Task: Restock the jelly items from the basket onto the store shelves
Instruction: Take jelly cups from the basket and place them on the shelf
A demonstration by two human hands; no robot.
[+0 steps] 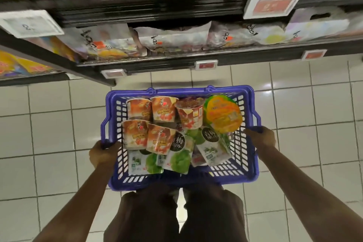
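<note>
White tiled floor (49,133) runs under dark store shelves (157,60). My left hand (104,154) and right hand (260,137) each curl fingers (113,145) round a side rim of the blue perforated plastic basket (176,91), held level so its orange-printed jelly cups (138,111) cannot slide out.

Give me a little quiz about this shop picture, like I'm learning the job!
1. True or false: the left hand and the right hand both hold the basket.
2. What colour is the basket? A red, B blue, C green.
3. Fill in: the tub with the yellow lid lies in the basket's far ___ corner.
Key: 1 true; 2 B; 3 right.
</note>
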